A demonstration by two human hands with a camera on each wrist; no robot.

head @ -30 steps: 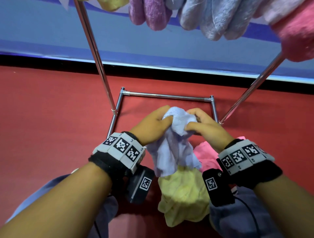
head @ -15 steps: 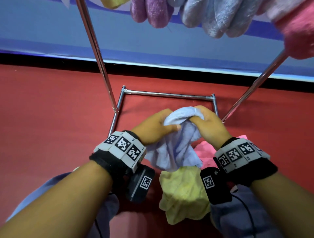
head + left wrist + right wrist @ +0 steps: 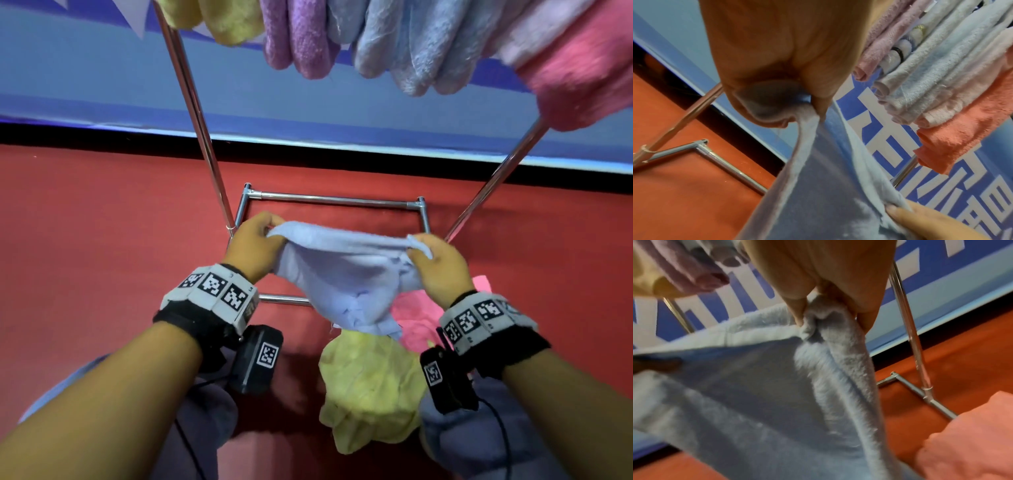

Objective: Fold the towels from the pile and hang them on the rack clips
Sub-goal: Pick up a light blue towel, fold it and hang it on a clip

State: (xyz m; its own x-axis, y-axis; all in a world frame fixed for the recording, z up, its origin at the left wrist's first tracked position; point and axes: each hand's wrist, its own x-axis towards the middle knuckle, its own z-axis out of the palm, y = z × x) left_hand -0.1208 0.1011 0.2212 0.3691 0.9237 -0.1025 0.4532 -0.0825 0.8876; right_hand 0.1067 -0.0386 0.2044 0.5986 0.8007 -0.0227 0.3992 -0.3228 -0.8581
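The red floor (image 3: 102, 246) carries the rack base (image 3: 334, 200), yellow towel (image 3: 370, 383) and pink towel (image 3: 411, 317).

Staged indoor workspace: red floor (image 3: 102, 257), printed blue banner (image 3: 890, 146) behind.

I stand over a red floor (image 3: 102, 257) that fills the near and middle ground. At its far edge a black strip (image 3: 102, 135) runs left to right, and above it rises a blue wall (image 3: 85, 75) with large white lettering (image 3: 890, 142).

Both wrists — grey marker-tag bands (image 3: 214, 291) over black cuffs, black tagged camera boxes (image 3: 258, 359), thin black cables.
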